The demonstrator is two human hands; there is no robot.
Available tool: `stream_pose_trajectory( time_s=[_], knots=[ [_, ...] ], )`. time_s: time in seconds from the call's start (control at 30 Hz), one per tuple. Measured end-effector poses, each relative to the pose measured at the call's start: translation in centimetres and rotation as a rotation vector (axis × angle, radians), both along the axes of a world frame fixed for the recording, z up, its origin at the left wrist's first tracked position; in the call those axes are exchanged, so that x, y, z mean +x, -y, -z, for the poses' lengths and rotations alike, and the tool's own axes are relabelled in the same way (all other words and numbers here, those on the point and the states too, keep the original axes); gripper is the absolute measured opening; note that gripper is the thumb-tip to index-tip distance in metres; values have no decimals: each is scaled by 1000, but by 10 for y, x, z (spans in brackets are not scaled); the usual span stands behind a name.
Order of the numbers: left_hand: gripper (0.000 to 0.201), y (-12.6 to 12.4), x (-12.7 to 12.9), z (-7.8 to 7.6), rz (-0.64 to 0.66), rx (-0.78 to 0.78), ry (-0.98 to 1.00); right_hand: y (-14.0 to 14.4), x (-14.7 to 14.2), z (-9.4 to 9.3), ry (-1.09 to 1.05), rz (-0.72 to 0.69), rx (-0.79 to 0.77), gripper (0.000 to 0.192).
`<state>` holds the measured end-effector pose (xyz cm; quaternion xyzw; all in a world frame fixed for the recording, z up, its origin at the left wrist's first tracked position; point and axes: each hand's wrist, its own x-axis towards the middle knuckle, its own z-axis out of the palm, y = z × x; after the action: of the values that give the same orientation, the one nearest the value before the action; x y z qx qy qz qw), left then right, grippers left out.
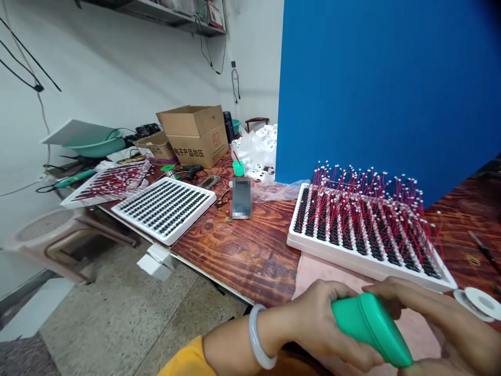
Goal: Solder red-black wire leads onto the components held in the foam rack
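My left hand (332, 324), its wrist in a pale bangle (257, 337), is closed around one end of a green rounded plastic case (371, 326). A seam runs across the case, and what is inside is hidden. My right hand (442, 324) has its fingers and thumb on the other end of it. Both hands are over a pink cloth (324, 274) at the table's near edge. Just beyond them stands a white foam tray (332, 245) with rows of black parts and upright red wires tipped with small white connectors.
Left on the wooden table (235, 250) lies another white tray (164, 237) of black parts, beside a tray of red wires (113, 183). Behind are a cardboard box (195, 138) and a phone (241, 198). A blue panel (383, 94) rises at right; a white spool (479, 303) sits near my right hand.
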<state>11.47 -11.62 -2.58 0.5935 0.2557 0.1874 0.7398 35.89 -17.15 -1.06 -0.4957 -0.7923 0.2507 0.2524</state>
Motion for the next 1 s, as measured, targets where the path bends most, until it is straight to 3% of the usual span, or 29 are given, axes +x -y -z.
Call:
stream_pose_trajectory(
  time_s=[0.1,0.17,0.3,0.4,0.53,0.6,0.7,0.83,1.0],
  knots=[
    [63,-2,1,2,-39,216,41,-4,-4,6,11,44,-66,58],
    [70,-5,3,9,-147,399,-15,-11,-11,9,3,68,-131,48],
    [77,-11,10,21,-328,837,-133,-28,-28,15,-48,160,-332,53],
    [69,-14,10,17,-271,1102,-264,-35,-37,21,-175,259,-525,64],
    [65,-18,4,-3,-118,1374,-452,-37,-42,23,-330,395,-773,63],
    [66,-20,0,-12,-66,1488,-492,-39,-43,22,-375,475,-940,58],
    [72,-25,-7,-18,-63,1592,-533,-45,-48,16,-405,507,-1199,66],
    [83,-29,-14,-10,-60,1688,-548,-51,-64,5,-542,385,-1481,76],
    [73,-46,-22,9,44,1848,-420,-46,-87,9,-753,300,-1571,74]
  ],
)
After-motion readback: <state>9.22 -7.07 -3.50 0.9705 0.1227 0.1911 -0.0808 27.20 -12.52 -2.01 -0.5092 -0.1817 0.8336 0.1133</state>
